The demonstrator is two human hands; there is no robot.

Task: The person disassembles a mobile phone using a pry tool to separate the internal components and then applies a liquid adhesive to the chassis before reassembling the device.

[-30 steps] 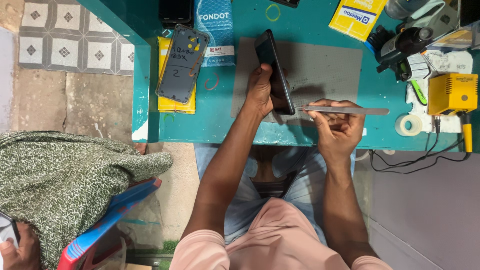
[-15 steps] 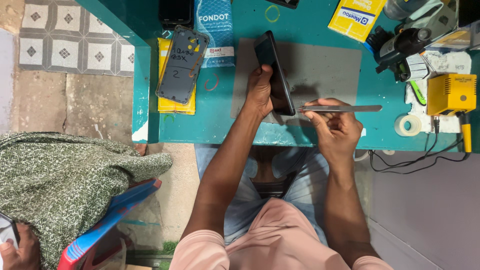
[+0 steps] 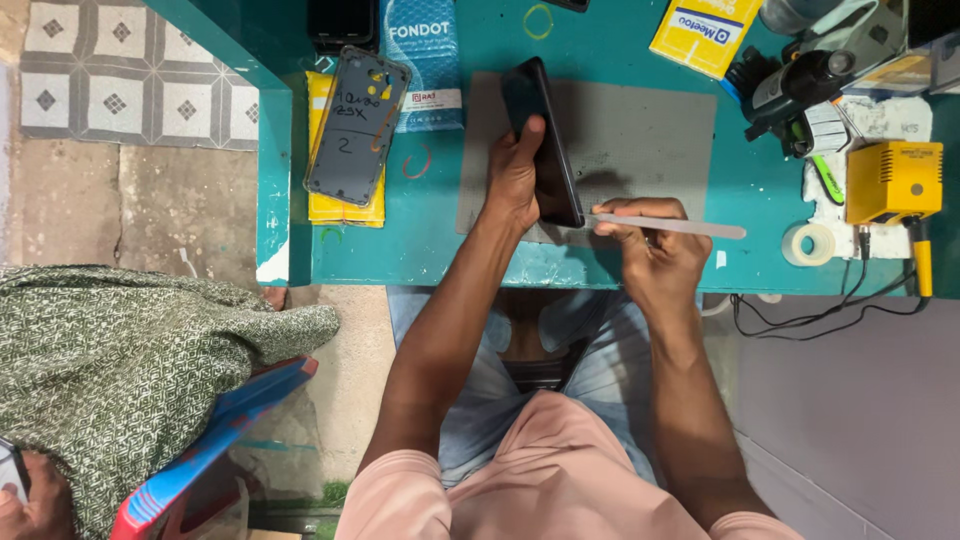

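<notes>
Hands over grey rectangular work mat (image 3: 640, 130) on teal table (image 3: 440, 250). Left hand (image 3: 515, 175) clamped round black slim smartphone (image 3: 545, 140), phone held on edge, tilted, over mat's left part; thumb on near side, other fingers behind, hidden. Right hand (image 3: 650, 240) pinches thin flat metal pry tool (image 3: 665, 225) w/ thumb + fingers together; tool lies roughly level, its left tip touching phone's lower end. Grey phone back cover (image 3: 355, 125) on yellow pad (image 3: 345, 205) at table's left. Yellow box-shaped unit (image 3: 893, 180) & white tape roll (image 3: 810, 243) at right. Another person's green patterned garment (image 3: 120, 350) lower left, apart.
</notes>
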